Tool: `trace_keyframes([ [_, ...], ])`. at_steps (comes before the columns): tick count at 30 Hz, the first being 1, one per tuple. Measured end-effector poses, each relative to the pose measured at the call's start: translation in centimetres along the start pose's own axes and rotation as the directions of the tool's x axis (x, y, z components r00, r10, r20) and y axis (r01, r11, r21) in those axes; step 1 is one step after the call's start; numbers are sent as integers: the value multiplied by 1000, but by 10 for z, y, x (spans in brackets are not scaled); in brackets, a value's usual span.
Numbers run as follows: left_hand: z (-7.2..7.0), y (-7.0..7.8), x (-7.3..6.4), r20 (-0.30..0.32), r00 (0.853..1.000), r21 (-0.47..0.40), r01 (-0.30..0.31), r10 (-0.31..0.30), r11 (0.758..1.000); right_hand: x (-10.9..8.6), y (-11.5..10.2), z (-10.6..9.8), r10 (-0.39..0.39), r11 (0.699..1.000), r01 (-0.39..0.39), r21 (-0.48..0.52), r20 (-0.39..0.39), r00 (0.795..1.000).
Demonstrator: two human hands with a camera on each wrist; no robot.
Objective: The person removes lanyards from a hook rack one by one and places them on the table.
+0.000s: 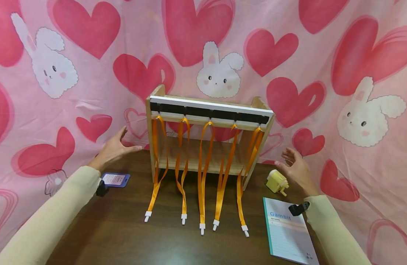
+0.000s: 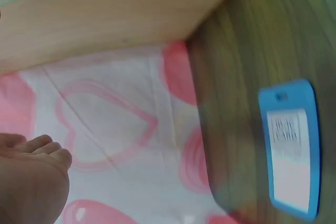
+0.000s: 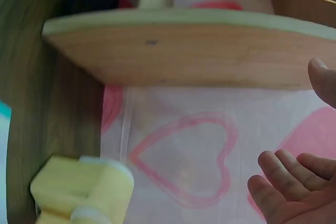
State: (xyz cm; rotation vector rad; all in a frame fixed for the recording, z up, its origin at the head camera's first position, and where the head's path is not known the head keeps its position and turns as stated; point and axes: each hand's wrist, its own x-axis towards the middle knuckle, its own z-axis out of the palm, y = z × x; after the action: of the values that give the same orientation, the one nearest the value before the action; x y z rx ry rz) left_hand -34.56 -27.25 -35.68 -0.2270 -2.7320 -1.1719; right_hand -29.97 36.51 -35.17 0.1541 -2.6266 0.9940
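A wooden rack (image 1: 149,143) stands on the table, with several orange lanyards (image 1: 203,173) hanging from hooks on its black-and-white front bar (image 1: 210,109). White clips end the lanyards, low over the tabletop. My left hand (image 1: 115,149) is held in the air left of the rack, thumb spread from the fingers, holding nothing. Below it lies a blue card holder (image 1: 116,180) with a printed card, seen flat on the wood in the left wrist view. To the rack's right, my right hand (image 1: 296,167) hovers with its fingers loosely bent, empty, beside a yellow cranked pencil sharpener (image 1: 277,182).
A notebook marked "Gambit" (image 1: 286,228) lies at the table's right, below the right wrist. Behind the rack hangs a pink cloth (image 1: 186,81) with hearts and rabbits. The dark wooden table (image 1: 130,228) stretches out in front of the rack.
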Motion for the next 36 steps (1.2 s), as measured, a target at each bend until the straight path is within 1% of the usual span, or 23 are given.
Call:
trace_keyframes([
  [1,-1,2,0,1,1000,-38,5,-5,999,0,-2,0,4,1000,-4,20,-7,1000],
  [3,-2,7,2,-2,1000,-125,-9,9,992,0,-6,0,11,999,-10,49,-21,1000],
  [5,-2,10,4,-5,1000,-180,-23,23,983,0,-10,0,12,997,-9,80,-35,999],
  [8,-1,15,5,-11,999,-225,-33,31,974,-1,-16,3,-8,988,19,151,-68,998],
  [10,0,17,7,-14,1000,-229,-29,27,973,-2,-21,5,-33,978,52,201,-97,995],
  [13,4,22,10,-25,999,-258,-43,37,965,-2,-28,7,-72,954,112,279,-148,986],
  [15,6,25,11,-26,999,-269,-53,48,962,-3,-35,8,-84,928,140,344,-174,981],
  [17,9,28,14,-23,998,-279,-61,56,958,-4,-42,9,-80,896,155,417,-192,978],
  [20,11,34,16,-10,998,-283,-67,67,957,-4,-52,9,-72,855,168,490,-209,975],
  [22,13,37,18,-17,996,-278,-89,88,956,-3,-59,9,-70,845,174,505,-218,973],
  [26,16,43,20,-37,992,-253,-127,122,959,1,-71,9,-83,843,185,505,-218,973],
  [27,16,45,21,-40,992,-242,-128,122,962,2,-74,9,-88,844,188,503,-216,972],
  [30,18,49,24,-42,992,-242,-126,119,962,4,-81,8,-92,823,191,535,-206,974],
  [32,20,52,26,-48,991,-252,-130,122,959,6,-85,8,-95,816,191,545,-199,975],
  [34,22,56,28,-51,990,-273,-139,130,952,7,-89,7,-91,822,183,539,-193,977],
  [36,24,58,30,-55,989,-280,-144,134,949,9,-92,6,-91,850,175,498,-188,978],
])
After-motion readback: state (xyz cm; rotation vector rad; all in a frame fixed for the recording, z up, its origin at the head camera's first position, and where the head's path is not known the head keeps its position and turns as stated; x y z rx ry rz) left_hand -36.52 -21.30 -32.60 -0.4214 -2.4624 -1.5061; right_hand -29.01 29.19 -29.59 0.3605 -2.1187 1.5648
